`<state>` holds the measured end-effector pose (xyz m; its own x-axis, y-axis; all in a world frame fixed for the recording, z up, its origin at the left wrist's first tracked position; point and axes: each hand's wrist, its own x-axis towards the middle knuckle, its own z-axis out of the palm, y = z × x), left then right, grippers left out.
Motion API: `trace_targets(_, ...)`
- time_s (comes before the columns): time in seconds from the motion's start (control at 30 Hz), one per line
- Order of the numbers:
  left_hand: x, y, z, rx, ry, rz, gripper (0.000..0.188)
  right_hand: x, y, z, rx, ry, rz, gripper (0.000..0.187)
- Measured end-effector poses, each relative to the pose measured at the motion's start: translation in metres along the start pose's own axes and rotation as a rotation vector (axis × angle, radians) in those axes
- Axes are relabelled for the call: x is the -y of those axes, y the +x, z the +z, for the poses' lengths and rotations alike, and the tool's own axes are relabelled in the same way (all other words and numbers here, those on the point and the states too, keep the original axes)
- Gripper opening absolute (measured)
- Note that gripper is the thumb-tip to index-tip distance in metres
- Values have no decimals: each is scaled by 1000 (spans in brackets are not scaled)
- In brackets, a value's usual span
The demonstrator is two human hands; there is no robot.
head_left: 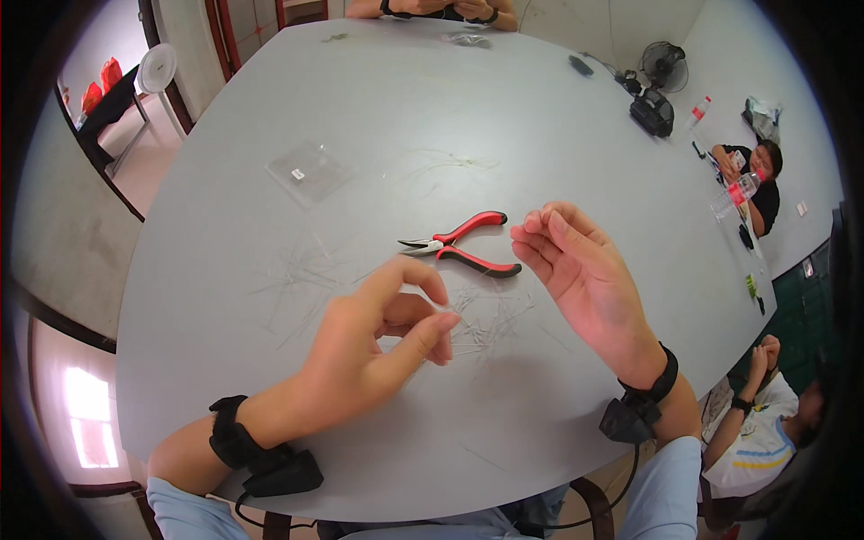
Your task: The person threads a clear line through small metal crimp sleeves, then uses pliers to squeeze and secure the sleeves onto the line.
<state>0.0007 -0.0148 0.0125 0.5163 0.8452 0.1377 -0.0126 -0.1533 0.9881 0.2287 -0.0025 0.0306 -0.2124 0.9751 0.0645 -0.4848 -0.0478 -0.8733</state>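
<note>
Over the near middle of the table, my left hand (360, 346) is curled, its thumb and index fingertips close together. My right hand (589, 274) is raised to the right of the pliers, its thumb and fingertips pinched. Anything in either pinch is too fine to make out. Pliers (461, 245) with red and black handles lie spread just beyond my left hand, their bent jaws pointing left. Beneath and beside that hand is a scatter of thin, pale, pin-like pieces (490, 319). Another loose bunch of fine pieces (301, 273) lies farther left.
A clear plastic bag (309, 173) lies flat at left, with fine strands (450, 163) near the middle of the grey table (360, 99). Beyond are another person's hands (441, 9); two people sit at right. Bottles (740, 191) and a black fan (664, 66) stand right.
</note>
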Motion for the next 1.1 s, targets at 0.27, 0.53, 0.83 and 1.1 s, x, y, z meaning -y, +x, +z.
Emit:
trace_targets(0.27,-21,0,-2,-74,390,-111,25,-5,-7,12,197,-272,25,14)
trace_targets(0.53,-12,4,-4,-54,-276,-332,25,-13,-15,31,272,-499,191,11)
trace_targets(0.83,-4,7,-5,-78,-395,-250,26,-16,-14,28,324,-562,266,10)
trace_targets(1.1,-1,8,-8,2,-233,-233,28,-14,-13,24,467,-621,342,8)
